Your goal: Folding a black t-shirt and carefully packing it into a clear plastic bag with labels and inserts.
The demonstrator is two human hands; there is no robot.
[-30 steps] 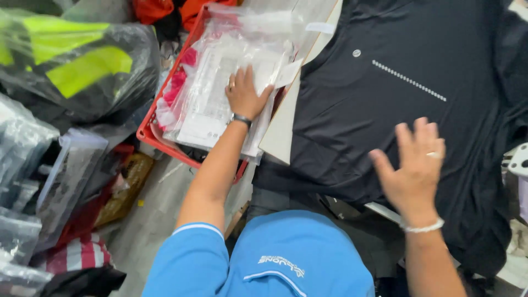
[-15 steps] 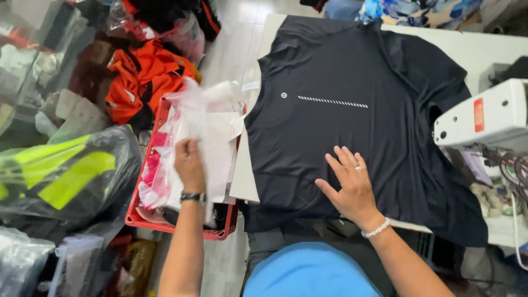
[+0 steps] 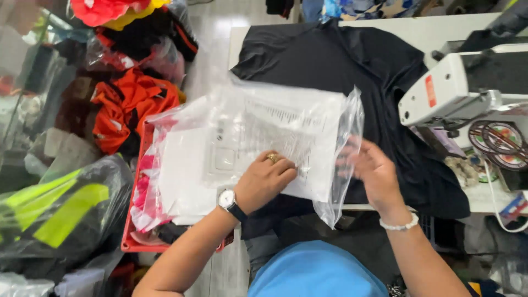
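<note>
At frame centre I see my left hand (image 3: 267, 179) pinching a clear plastic bag (image 3: 264, 140), fingers closed on its lower edge. My right hand (image 3: 374, 173) grips the bag's right edge, above the black shirt (image 3: 352, 60).

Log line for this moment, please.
left hand: on clear plastic bag | right hand: at bag's open edge | black shirt: flat on table

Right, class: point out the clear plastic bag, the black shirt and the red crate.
clear plastic bag (image 3: 286, 132), head view, middle of its front.
black shirt (image 3: 352, 60), head view, upper cloth.
red crate (image 3: 132, 242), head view, lower left rim.
</note>
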